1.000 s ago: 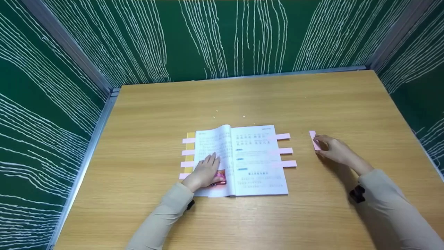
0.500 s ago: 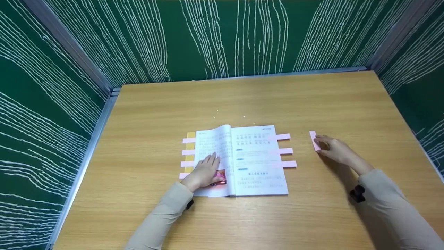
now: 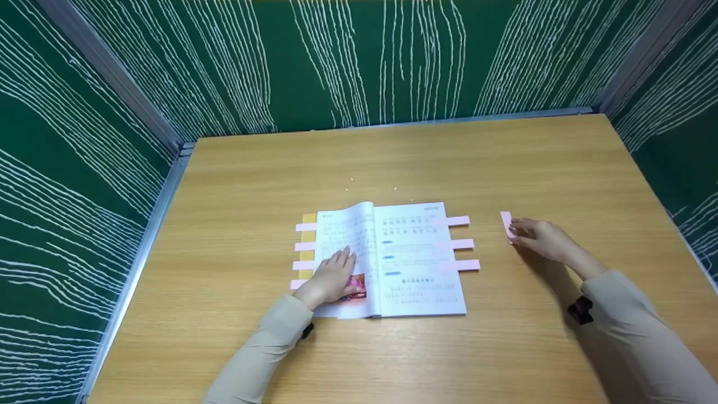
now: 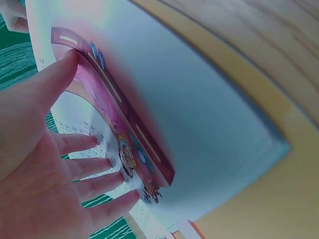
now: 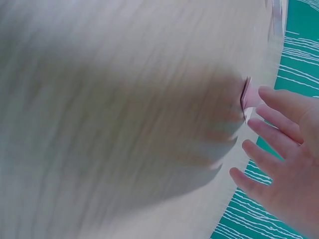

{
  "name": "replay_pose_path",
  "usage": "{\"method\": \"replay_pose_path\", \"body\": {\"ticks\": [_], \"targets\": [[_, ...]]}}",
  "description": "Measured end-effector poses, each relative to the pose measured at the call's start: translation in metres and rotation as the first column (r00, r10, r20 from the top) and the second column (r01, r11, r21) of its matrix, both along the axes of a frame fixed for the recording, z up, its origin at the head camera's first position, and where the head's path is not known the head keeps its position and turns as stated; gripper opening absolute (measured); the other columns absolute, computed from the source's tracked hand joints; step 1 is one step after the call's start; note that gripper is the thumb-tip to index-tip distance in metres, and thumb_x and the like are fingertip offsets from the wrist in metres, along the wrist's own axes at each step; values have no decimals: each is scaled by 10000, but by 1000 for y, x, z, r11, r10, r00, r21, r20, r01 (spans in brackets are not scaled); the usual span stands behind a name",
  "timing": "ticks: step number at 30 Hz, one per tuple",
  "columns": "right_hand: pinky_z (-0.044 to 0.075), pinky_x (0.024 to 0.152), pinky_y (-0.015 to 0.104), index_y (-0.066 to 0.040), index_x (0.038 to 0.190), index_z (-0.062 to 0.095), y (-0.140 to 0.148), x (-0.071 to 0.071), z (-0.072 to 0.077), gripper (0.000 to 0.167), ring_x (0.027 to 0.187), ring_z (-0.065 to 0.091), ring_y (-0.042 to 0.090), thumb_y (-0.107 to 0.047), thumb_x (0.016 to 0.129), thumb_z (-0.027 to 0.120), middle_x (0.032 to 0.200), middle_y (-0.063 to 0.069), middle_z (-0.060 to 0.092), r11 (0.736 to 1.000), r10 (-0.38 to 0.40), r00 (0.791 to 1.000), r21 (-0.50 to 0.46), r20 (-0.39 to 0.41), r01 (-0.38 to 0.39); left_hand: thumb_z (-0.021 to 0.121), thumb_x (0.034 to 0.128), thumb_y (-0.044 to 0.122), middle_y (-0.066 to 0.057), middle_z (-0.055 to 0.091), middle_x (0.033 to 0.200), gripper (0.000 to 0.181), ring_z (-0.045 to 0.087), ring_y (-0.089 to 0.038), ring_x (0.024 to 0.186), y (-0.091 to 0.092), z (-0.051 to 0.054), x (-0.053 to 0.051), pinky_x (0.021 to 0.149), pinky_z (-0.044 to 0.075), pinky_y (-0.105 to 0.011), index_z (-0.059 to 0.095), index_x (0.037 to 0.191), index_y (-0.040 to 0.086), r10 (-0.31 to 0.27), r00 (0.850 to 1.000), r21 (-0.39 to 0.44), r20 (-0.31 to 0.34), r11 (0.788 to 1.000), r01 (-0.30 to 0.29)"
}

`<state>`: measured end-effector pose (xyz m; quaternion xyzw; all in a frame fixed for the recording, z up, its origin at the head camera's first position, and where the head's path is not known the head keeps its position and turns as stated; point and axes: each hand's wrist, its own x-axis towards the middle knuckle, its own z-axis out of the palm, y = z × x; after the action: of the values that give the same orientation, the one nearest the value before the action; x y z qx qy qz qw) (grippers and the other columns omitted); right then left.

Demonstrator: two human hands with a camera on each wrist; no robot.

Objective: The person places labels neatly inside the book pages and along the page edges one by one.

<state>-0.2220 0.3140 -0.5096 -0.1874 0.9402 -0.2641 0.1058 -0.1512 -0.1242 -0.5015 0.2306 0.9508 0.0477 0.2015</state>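
Observation:
An open book [image 3: 418, 306] lies on the table, its left pages bulging near the spine. My left hand [image 3: 331, 280] rests on the left page with fingers spread, over a pink and red illustration [image 4: 99, 94]. Pink sticky note strips [image 3: 461, 221] stick out past the right page's edge, and several more [image 3: 304, 247] past the left edge. Right of the book lies a narrow pink sticky note pad [image 3: 505, 217]. My right hand [image 3: 543, 241] is at its near end, thumb and forefinger pinching a pink strip [image 5: 252, 97]; the other fingers are slightly bent.
The wooden table [image 3: 241, 185] runs back to a green wall [image 3: 376, 62] with white wavy lines. Similar green panels stand at left and right. Small white specks [image 3: 395, 188] lie behind the book. A yellow cover edge [image 3: 307, 257] shows beneath the left pages.
The right hand has shifted very slightly, and the near end of the pink pad now looks less covered by pink. The left hand and the book have stayed still.

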Motion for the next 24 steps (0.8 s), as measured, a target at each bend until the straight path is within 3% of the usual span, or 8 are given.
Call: {"method": "replay_pose_path", "body": {"ticks": [5, 11, 18, 24], "targets": [[338, 885, 570, 142, 1115, 526, -1, -1, 1, 312, 1049, 455, 478, -26, 852, 536, 1120, 340, 501, 1000, -15, 999, -23, -45, 14, 491, 852, 452, -223, 140, 1438, 770, 175, -357, 1304, 0, 0, 0, 1038, 206, -469, 197, 1383, -21, 4, 1000, 6, 1, 1000, -4], [409, 786, 550, 129, 1059, 571, -3, -3, 3, 271, 819, 543, 349, -65, 879, 514, 1043, 323, 555, 998, -56, 995, -30, -80, 54, 496, 849, 452, -226, 147, 1435, 771, 178, -358, 1303, 0, 1, 0, 1036, 207, -475, 204, 1382, -22, 7, 1000, 15, 0, 1000, -7], [392, 807, 577, 115, 1009, 604, -4, -4, 6, 244, 958, 521, 467, -77, 876, 532, 1003, 300, 584, 992, -111, 983, -83, -146, 100, 509, 856, 422, -229, 165, 1430, 746, 197, -365, 1295, -1, 1, 0, 1020, 236, -489, 216, 1375, -27, -6, 1000, 22, -14, 1000, 6], [409, 789, 567, 106, 1001, 611, -5, -6, 8, 249, 939, 528, 472, -96, 882, 530, 991, 299, 589, 985, -146, 977, -111, -156, 129, 520, 858, 402, -229, 182, 1425, 732, 210, -366, 1289, -1, 1, 1, 1010, 252, -495, 224, 1371, -28, -10, 1000, 22, -22, 1000, 11]]}}
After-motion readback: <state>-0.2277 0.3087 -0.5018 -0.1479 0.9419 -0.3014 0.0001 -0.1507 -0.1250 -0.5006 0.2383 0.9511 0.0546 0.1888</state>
